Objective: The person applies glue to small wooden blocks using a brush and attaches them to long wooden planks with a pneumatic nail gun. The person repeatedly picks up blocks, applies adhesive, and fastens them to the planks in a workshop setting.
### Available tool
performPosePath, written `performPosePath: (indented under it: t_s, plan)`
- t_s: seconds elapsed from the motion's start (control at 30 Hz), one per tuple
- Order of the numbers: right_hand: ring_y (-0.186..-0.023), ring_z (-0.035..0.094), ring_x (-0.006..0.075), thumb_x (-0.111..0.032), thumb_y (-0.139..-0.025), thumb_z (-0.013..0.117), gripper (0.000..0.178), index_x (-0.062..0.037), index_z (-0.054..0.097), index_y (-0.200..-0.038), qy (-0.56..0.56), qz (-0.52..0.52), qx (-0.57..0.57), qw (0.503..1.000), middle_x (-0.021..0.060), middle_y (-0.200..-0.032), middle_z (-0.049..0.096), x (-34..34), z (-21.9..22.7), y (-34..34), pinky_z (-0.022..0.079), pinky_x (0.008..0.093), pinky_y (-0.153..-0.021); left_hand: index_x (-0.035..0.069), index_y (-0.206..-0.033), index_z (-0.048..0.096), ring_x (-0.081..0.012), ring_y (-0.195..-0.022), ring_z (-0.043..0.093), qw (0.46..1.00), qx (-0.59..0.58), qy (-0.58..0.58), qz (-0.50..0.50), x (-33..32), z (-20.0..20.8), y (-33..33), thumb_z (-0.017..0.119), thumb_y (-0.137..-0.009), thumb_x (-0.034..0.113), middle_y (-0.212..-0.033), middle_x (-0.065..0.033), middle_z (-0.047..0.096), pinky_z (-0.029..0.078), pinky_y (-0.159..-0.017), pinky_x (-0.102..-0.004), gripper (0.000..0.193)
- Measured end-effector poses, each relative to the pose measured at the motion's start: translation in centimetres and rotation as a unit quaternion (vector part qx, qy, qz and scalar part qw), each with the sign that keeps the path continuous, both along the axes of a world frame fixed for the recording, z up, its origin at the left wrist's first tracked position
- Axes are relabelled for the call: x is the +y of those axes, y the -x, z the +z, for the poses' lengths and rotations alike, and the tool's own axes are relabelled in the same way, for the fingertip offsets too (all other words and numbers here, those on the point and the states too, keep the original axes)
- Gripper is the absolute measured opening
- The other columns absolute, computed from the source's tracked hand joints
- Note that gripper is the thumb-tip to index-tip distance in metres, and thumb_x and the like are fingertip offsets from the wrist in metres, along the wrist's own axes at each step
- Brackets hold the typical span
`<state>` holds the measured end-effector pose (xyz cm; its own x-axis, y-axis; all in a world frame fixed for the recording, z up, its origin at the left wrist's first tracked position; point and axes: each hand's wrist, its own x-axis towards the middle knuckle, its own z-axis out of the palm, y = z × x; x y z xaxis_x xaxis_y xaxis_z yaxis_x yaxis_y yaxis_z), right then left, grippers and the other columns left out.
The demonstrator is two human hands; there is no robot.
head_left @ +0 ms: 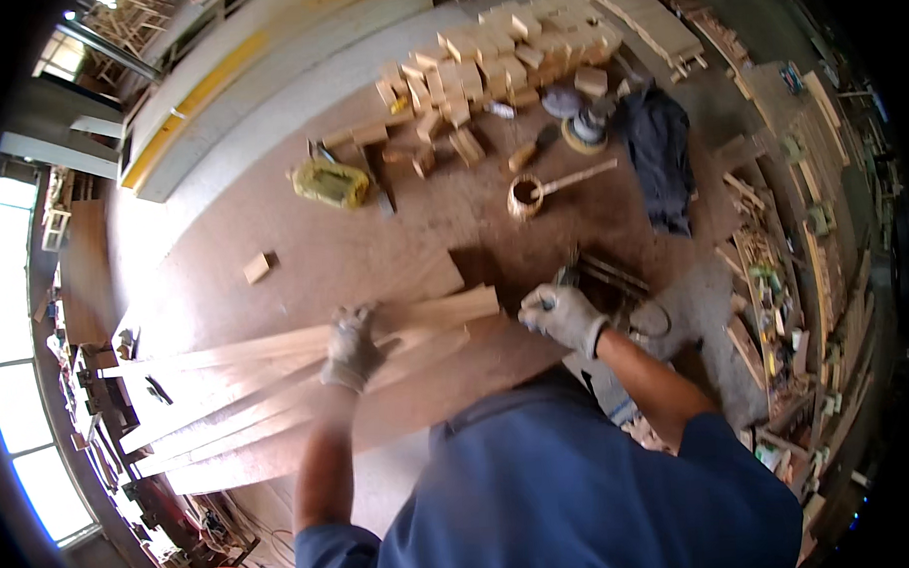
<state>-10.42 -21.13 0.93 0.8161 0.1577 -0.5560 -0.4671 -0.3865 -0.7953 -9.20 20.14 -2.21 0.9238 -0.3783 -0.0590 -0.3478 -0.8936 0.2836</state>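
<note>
Several long wooden boards [437, 353] lie side by side, their right ends near my body. My left hand [352, 350], in a pale work glove and a little blurred, lies across the far board [247, 348]; its fingers reach over the far edge and the thumb shows on the near side. Just past the boards' right ends, my right hand [566, 318], gloved too, is raised with fingertips drawn together. Whatever it may pinch is too small to make out. A small wooden block [258, 269] sits beyond my left hand.
Wooden blocks [487, 58] are piled at the far side of the brown table [272, 210]. Nearer stand a glue pot [524, 196] with a stick, a brush [533, 149], a sander [586, 129], a dark cloth [660, 157] and a yellowish container [329, 182]. Wood offcuts line the right side.
</note>
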Motion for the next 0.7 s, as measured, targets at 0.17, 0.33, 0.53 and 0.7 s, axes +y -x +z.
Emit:
performPosePath:
  t_s: [0.17,0.33,0.53,0.7]
  plan:
    - [-0.08,0.068,0.0105,-0.021,-0.094,0.082,0.023,-0.0018,0.076,-0.104,-0.001,0.01,0.027,1.0,0.0045,-0.088,0.075,-3.4,0.9,-1.2,0.057,0.0293,-0.076,0.004,-0.134,0.067,-0.0411,-0.123,0.065,0.983,0.071,0.134,0.104,-7.1,2.9,-2.8,0.085,-0.086,0.045,-0.131,-0.0197,0.071,0.049,-0.108,-0.0496,0.066]
    - [-0.083,0.07,0.0112,-0.022,-0.096,0.078,0.024,0.0,0.076,-0.106,-0.017,-0.034,0.033,0.999,0.0059,-0.091,0.076,-5.6,-0.3,-0.1,0.057,0.0286,-0.08,0.003,-0.135,0.068,-0.0419,-0.122,0.065,0.976,0.066,0.147,0.149,-8.7,0.8,-7.9,0.081,-0.091,0.038,-0.13,-0.0218,0.071,0.05,-0.107,-0.0486,0.058]
    - [-0.085,0.071,0.0128,-0.021,-0.096,0.075,0.024,-0.0004,0.074,-0.108,-0.006,-0.054,-0.001,0.998,0.0073,-0.093,0.075,-5.4,1.8,2.6,0.058,0.0296,-0.08,0.001,-0.135,0.069,-0.0377,-0.121,0.07,0.931,0.12,0.221,0.265,-9.8,-3.0,-15.7,0.086,-0.087,0.038,-0.126,-0.023,0.075,0.054,-0.107,-0.0457,0.063]
    - [-0.082,0.071,0.0132,-0.017,-0.096,0.073,0.022,0.0013,0.072,-0.108,-0.067,-0.124,0.038,0.989,0.0085,-0.092,0.073,-5.4,0.0,6.1,0.059,0.029,-0.071,0.003,-0.132,0.072,-0.0383,-0.119,0.072,0.916,0.08,0.154,0.361,-4.9,-4.2,-18.0,0.082,-0.088,0.033,-0.127,-0.0235,0.075,0.056,-0.105,-0.0436,0.055]
